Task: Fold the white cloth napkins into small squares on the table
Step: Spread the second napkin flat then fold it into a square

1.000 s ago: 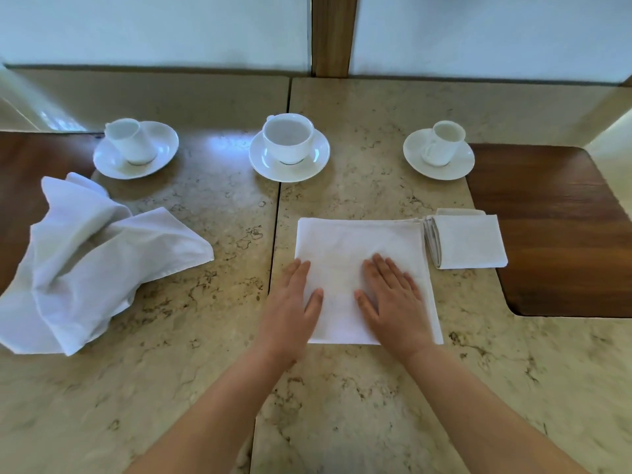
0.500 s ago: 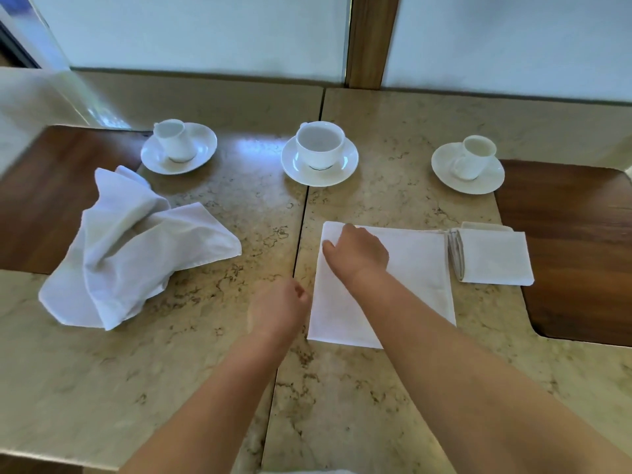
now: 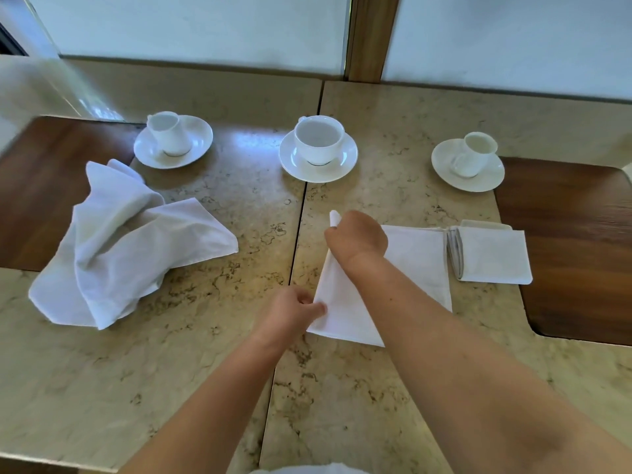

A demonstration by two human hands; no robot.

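Right hand (image 3: 355, 239): pinching far-left corner of flat white cloth napkin (image 3: 413, 268), lifted.
Left hand (image 3: 295, 307): pinching near-left corner.
Tip: carry both across, matching right edges on marble desk (image 3: 205, 371).

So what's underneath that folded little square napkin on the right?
The folded square napkin lies on the marble table, and a second cloth's edge peeks out behind it. The rest of that cloth is covered.

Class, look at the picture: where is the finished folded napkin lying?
In the head view, the folded napkin lies right of centre, beside the napkin being folded, below the right-hand cup and saucer.
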